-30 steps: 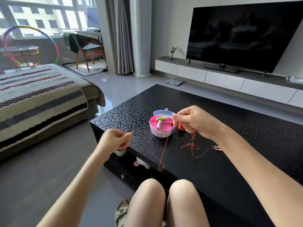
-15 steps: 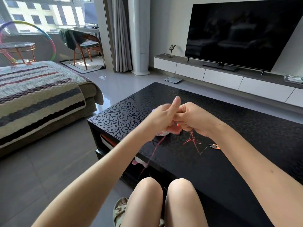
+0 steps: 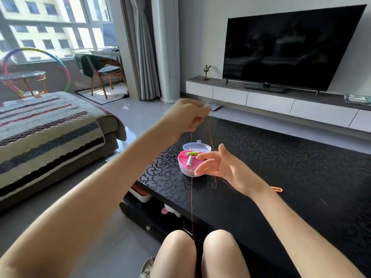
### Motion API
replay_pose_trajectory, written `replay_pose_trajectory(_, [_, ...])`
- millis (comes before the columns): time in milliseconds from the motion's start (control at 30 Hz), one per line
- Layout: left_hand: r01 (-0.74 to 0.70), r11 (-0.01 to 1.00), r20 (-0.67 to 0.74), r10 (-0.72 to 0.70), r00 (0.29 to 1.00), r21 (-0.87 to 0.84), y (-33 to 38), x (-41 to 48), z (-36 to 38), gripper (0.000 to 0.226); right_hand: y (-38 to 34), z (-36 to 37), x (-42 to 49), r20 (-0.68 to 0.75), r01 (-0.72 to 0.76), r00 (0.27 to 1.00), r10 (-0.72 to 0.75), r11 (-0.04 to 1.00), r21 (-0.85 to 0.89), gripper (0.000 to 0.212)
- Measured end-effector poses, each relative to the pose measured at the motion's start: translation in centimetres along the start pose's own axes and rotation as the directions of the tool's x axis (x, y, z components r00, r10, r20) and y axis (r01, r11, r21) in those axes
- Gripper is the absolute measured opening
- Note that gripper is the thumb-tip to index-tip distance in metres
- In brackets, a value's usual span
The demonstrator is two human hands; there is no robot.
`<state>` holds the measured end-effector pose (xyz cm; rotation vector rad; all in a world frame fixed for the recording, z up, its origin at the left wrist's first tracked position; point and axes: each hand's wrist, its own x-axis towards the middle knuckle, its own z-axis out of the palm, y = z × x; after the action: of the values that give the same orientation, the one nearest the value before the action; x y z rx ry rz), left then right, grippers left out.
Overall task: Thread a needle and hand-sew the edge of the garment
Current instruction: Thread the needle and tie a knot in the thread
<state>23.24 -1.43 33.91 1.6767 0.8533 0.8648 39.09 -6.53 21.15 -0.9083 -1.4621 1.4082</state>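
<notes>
1. Red thread hangs straight down (long axis vertical) past the tabletop edge toward the knees.
2. Right hand: grip released, fingers spread.
3. Pink sewing box, lid open, holds a white spool and a green spool.
4. Left hand, raised, pinches the thread's top.

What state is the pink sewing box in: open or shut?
Open: the pink sewing box has its clear lid folded back, spools exposed.
</notes>
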Motion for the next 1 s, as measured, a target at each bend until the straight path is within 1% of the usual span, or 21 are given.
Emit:
replay_pose_trajectory(67, [-0.056,0.993,-0.01,0.055,0.998,-0.104,1.3,0.4,-1.2,0.041,1.3,0.4,0.0,0.007,-0.025,1.0,0.025,1.0,-0.007,0.089])
replay_pose_trajectory(167, [-0.107,0.963,-0.106,0.083,0.991,-0.246,2.2,1.2,-4.1,0.041,2.8,0.5,-0.4,0.009,-0.056,0.998,0.057,0.998,-0.034,0.079])
replay_pose_trajectory(300, [-0.141,0.907,-0.282,0.026,0.959,-0.397,0.8,1.4,-9.2,0.039,3.7,0.1,-2.2,0.007,-0.144,0.989,0.145,0.985,-0.095,0.062])
replay_pose_trajectory(400, [-0.113,0.895,-0.362,-0.056,0.931,-0.43,-1.5,0.8,-12.8,0.033,4.2,-1.2,-3.9,-0.033,-0.19,0.982,0.188,0.975,-0.113,0.047])
replay_pose_trajectory(500, [-0.064,0.89,-0.396,-0.136,0.908,-0.451,-4.4,-0.3,-15.4,0.033,4.5,-2.8,-5.4,-0.105,-0.205,0.975,0.194,0.973,-0.106,0.045])
replay_pose_trajectory(633, [0.002,0.879,-0.402,-0.22,0.889,-0.476,-8.6,-1.5,-17.2,0.037,4.6,-4.2,-6.6,-0.208,-0.216,0.959,0.193,0.972,-0.093,0.044])
replay_pose_trajectory(700, [0.006,0.869,-0.413,-0.241,0.878,-0.494,-10.2,-1.9,-17.8,0.037,4.5,-4.5,-6.9,-0.299,-0.254,0.933,0.199,0.954,-0.158,0.043])
replay_pose_trajectory(733, [0.0,0.851,-0.416,-0.257,0.873,-0.526,-10.8,-2.1,-18.0,0.037,4.6,-4.7,-7.0,-0.36,-0.284,0.912,0.194,0.934,-0.218,0.038])
replay_pose_trajectory(833, [-0.006,0.818,-0.431,-0.297,0.852,-0.576,-11.8,-2.7,-18.2,0.037,4.9,-5.7,-7.4,-0.499,-0.375,0.855,0.138,0.83,-0.413,0.029])
replay_pose_trajectory(900, [-0.012,0.811,-0.436,-0.302,0.848,-0.585,-12.1,-3.0,-18.1,0.037,5.2,-6.4,-7.8,-0.529,-0.4,0.84,0.119,0.795,-0.456,0.028])
replay_pose_trajectory(1000, [-0.023,0.8,-0.441,-0.307,0.843,-0.6,-12.2,-2.9,-18.1,0.037,5.2,-6.9,-8.3,-0.539,-0.435,0.831,0.138,0.766,-0.474,0.026])
